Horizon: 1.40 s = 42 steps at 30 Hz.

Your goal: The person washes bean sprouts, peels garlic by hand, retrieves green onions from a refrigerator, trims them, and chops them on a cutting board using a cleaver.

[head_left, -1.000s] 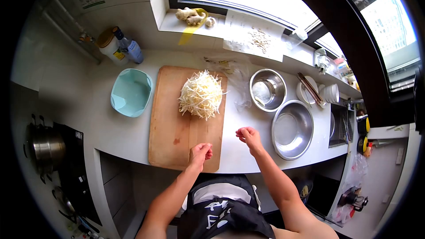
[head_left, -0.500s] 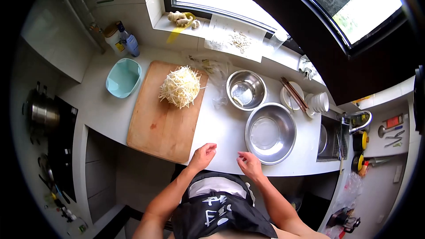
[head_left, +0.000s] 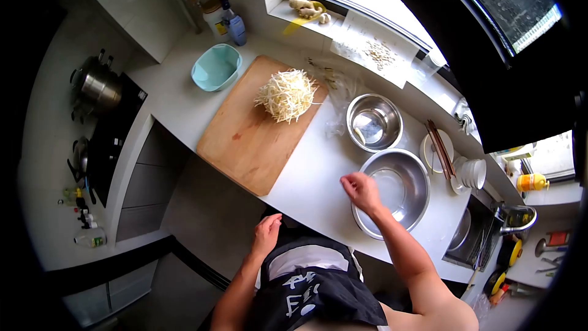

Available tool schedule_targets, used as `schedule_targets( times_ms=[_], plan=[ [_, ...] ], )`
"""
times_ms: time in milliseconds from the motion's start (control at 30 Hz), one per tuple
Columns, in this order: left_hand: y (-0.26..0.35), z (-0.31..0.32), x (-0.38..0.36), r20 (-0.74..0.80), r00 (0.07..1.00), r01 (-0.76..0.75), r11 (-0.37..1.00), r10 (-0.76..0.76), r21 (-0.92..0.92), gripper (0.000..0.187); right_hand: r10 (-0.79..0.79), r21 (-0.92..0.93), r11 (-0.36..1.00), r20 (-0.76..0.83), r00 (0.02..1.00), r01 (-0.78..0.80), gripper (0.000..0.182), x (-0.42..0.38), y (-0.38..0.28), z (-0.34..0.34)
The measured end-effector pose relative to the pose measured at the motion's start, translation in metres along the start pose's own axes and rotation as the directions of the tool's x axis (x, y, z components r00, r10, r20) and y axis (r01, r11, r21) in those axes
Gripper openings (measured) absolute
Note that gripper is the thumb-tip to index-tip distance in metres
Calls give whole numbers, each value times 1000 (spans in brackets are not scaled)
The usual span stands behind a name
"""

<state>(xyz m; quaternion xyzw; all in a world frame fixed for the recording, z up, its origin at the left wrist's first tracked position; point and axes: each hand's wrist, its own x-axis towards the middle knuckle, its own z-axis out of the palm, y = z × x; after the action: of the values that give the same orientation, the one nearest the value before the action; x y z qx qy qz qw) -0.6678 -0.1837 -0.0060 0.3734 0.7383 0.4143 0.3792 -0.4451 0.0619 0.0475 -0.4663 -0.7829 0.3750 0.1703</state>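
My right hand [head_left: 361,190] is over the left rim of the large steel bowl [head_left: 422,189], its fingers curled in with nothing visible in them. Near my apron, just off the counter's front edge, my left hand [head_left: 266,235] hangs with loosely bent fingers and holds nothing. A heap of bean sprouts [head_left: 288,95] lies on the upper part of the wooden cutting board [head_left: 245,153]. Behind the large bowl stands a smaller steel bowl [head_left: 373,121] with a small pale piece inside. A clear plastic bag [head_left: 343,89] lies between board and small bowl.
A teal basin [head_left: 216,68] stands behind the board, near a blue bottle [head_left: 234,24] and a jar. Chopsticks [head_left: 440,147] rest across a white dish beside stacked bowls [head_left: 471,173]. The sink [head_left: 468,239] is at right; ginger [head_left: 308,8] sits on the sill.
My right hand has moved forward and right, from beside the large bowl to over its rim. My left hand has drawn back from the counter edge. The camera view has turned.
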Motion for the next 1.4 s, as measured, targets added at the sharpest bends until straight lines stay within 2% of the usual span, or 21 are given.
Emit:
schedule_targets(
  times_ms=[67,133,200,300,433,500,567,600,633,700,767,833,900,1033,1100,1133,1167,1233,1267,1333,1400],
  plan=[
    [-21,-12,-19,-90,992,93,996,-91,14,25,-18,42,999,-226,974,28,15,49,26,-5],
    [-37,-22,-40,-132,979,159,987,-155,24,26,22,-45,998,-302,953,-37,18,103,64,-10],
    [-47,-28,-56,-159,959,243,970,-236,27,26,254,-204,938,-140,957,-279,29,144,88,-14],
    [-51,-28,-74,-145,945,302,953,-294,33,25,347,-430,835,-74,935,-343,36,172,122,1],
    [-48,-31,-78,-92,949,307,950,-301,51,25,338,-498,816,-3,941,-294,35,180,124,4],
    [-45,-32,-77,-74,957,283,959,-280,23,24,337,-456,832,-38,941,-316,31,183,124,1],
    [-39,-31,-72,-44,961,275,961,-274,16,23,295,-274,912,-82,952,-306,27,173,126,-7],
    [-35,-33,-59,-29,969,245,969,-245,9,21,231,-187,951,-105,967,-248,26,160,107,-18],
    [-29,-32,-47,0,974,226,974,-226,18,21,39,-191,978,-203,978,-79,22,145,98,-22],
    [-10,-21,-19,65,997,34,999,-37,35,21,-7,-4,1000,-214,977,6,16,93,57,-39],
    [58,-10,13,202,968,-172,981,151,89,20,-28,102,994,-183,983,48,14,24,16,-48],
    [106,14,30,326,893,-335,942,309,25,19,30,16,999,1,1000,-30,12,-54,-28,-59],
    [149,44,29,472,771,-447,891,427,-76,21,89,93,991,45,995,-93,17,-132,-50,-58],
    [188,107,-24,783,413,-414,861,465,-294,26,333,228,928,-154,930,-294,21,-264,-65,-56],
    [192,133,-62,901,214,-374,884,377,-281,25,416,279,896,-262,871,-344,19,-316,-71,-62],
    [190,147,-86,920,222,-245,932,323,-268,22,478,393,853,-324,816,-343,17,-340,-72,-64],
    [190,159,-103,944,163,-338,915,286,-219,21,522,441,826,-361,773,-352,18,-367,-70,-66],
    [186,187,-136,981,95,-216,965,171,-148,21,639,685,684,-394,660,-253,18,-419,-56,-58],
    [189,201,-156,985,49,-237,960,164,-148,21,656,696,677,-422,625,-241,18,-443,-53,-58],
    [191,233,-196,997,-21,22,997,71,-71,20,732,855,519,-451,511,11,20,-489,-42,-58],
    [200,267,-244,995,-90,-16,999,48,-50,21,746,850,520,-499,441,82,21,-542,-25,-54]
  ],
)
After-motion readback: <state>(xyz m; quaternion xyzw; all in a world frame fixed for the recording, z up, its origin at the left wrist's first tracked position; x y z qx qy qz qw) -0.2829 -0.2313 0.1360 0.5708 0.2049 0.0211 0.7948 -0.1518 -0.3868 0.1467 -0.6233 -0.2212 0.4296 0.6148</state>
